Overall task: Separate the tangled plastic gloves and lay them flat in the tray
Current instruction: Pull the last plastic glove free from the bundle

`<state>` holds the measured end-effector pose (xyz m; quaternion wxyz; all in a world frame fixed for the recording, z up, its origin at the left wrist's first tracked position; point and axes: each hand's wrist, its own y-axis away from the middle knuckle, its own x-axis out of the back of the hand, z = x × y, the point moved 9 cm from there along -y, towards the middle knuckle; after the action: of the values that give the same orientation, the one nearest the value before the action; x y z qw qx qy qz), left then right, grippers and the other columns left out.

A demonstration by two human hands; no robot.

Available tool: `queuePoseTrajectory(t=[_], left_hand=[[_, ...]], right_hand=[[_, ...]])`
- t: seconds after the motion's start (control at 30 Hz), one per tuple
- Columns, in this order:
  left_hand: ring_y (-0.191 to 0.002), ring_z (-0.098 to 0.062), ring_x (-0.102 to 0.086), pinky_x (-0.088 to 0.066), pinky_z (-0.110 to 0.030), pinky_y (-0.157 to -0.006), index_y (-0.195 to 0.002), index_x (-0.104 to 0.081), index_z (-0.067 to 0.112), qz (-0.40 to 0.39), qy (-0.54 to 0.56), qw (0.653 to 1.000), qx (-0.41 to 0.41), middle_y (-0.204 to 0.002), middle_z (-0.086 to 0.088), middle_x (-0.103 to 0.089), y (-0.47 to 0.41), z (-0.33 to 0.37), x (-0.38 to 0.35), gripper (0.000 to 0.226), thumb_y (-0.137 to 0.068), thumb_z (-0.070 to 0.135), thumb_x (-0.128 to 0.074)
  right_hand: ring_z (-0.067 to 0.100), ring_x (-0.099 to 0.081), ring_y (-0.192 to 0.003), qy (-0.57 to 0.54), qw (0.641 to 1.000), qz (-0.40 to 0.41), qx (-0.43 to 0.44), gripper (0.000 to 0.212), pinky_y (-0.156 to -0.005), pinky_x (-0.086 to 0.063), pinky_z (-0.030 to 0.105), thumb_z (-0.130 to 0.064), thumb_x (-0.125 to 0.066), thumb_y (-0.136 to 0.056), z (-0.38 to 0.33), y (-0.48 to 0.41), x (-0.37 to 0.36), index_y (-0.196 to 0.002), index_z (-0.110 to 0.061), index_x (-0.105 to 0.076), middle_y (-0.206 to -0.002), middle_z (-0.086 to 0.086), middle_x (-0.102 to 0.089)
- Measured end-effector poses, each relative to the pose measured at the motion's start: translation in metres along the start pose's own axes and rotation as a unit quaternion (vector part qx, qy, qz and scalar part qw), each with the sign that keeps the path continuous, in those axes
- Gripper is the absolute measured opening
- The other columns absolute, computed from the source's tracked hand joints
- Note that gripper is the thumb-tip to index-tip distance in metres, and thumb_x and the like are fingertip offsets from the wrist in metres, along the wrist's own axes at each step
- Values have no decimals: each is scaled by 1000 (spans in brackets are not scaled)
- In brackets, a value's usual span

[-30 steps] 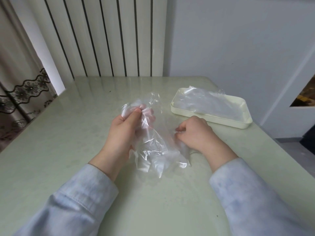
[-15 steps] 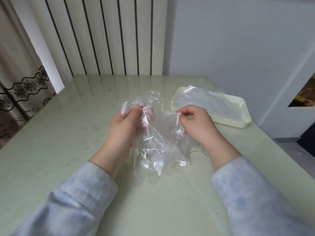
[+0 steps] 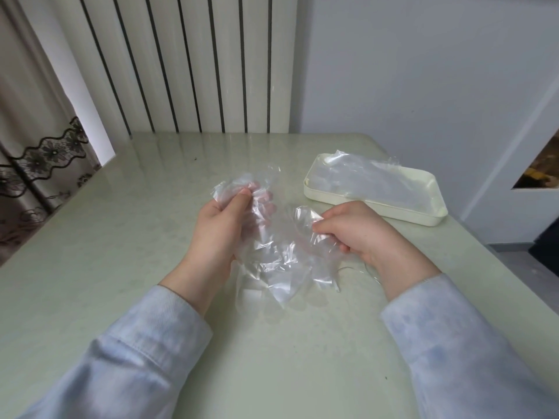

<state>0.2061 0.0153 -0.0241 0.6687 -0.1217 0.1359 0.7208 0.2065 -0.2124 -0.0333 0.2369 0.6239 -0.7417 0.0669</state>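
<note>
While my left hand (image 3: 223, 228) clenches the upper end of the tangled gloves (image 3: 278, 258), my right hand (image 3: 360, 228) pinches a loose edge of film on their right side; the bundle hangs from my left grip toward the near edge of the table (image 3: 121, 237). I judge the peel goes rightward: the tray (image 3: 375, 208), one glove (image 3: 372, 179) already spread in it, lies just beyond my right hand, toward the far right corner.

No text, label, brand, number or sign is showing legibly anywhere in view.
</note>
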Motion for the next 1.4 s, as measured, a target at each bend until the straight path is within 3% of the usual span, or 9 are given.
queuePoseTrajectory(t=[0.13, 0.3, 0.6, 0.77, 0.9, 1.0, 1.13, 1.27, 1.4], left_hand=[[-80, -23, -73, -55, -36, -74, -104, -75, 14, -7, -13, 1000, -6, -96, -12, -77, 2, 1, -4, 18, -102, 18, -58], [-82, -19, -74, -55, -35, -77, -108, -73, 14, -6, -16, 1000, -14, -93, -6, -78, 5, 5, -3, 19, -104, 17, -54], [-57, -4, -69, -46, -15, -42, -114, -71, 11, 24, -35, 999, -21, -70, 6, -75, 12, 14, -2, 22, -105, 17, -53], [-37, 0, -55, -35, -12, -33, -111, -68, 9, 34, -51, 998, -22, -49, 12, -62, 14, 12, -3, 19, -105, 17, -52], [-47, -5, -64, -42, -15, -37, -113, -69, 8, 39, -33, 999, -13, -71, 2, -74, 15, 12, -3, 21, -105, 17, -52], [-70, -15, -74, -55, -23, -52, -118, -69, 8, 34, 1, 999, -5, -98, -11, -78, 11, 9, -2, 23, -105, 15, -52], [-60, -10, -71, -47, -18, -41, -117, -69, 9, 12, -23, 1000, 7, -85, -2, -78, 14, 8, -7, 22, -105, 16, -52], [-43, -6, -60, -37, -14, -34, -108, -72, 12, -12, -67, 998, 7, -63, 4, -70, 19, 7, -15, 20, -104, 18, -53], [-47, -9, -61, -36, -13, -36, -108, -74, 16, -37, -95, 995, 8, -70, 1, -71, 19, 3, -17, 21, -104, 21, -54]], right_hand=[[11, -60, -54, 9, 997, 34, 67, 9, -48, -41, 20, -23, -62, -97, -14, -2, 4, -93, -16, -66, -78, 4, -63], [19, -67, -58, -175, 981, 7, 84, 7, -56, -51, 33, -14, -64, -97, -25, 4, 3, -101, -14, -59, -84, 4, -61], [16, -49, -52, -297, 921, 91, 234, 8, -48, -41, 28, -10, -66, -95, -53, 20, 40, -92, -15, -62, -61, 1, -57], [13, -50, -66, -515, 817, -65, 252, 17, -57, -41, 24, -1, -68, -88, -69, 28, 34, -85, -16, -75, -72, -1, -59], [7, -54, -57, -557, 762, -202, 261, 29, -47, -38, 19, -21, -92, -61, -82, 43, 23, -87, -19, -80, -70, -6, -65], [3, -52, -51, -554, 726, -308, 266, 24, -42, -38, 16, -25, -87, -71, -87, 56, 16, -94, -25, -80, -64, -9, -60], [15, -65, -67, -538, 689, -424, 237, 29, -58, -51, 25, -12, -74, -85, -87, 66, -5, -112, -18, -76, -77, 2, -69], [17, -61, -66, -399, 831, -317, 223, 44, -59, -52, 26, 8, -71, -73, -74, 51, -27, -110, -17, -76, -82, 9, -70], [21, -58, -70, -264, 914, -238, 195, 58, -65, -52, 25, 20, -63, -82, -59, 38, -40, -128, -14, -64, -103, 22, -71]])
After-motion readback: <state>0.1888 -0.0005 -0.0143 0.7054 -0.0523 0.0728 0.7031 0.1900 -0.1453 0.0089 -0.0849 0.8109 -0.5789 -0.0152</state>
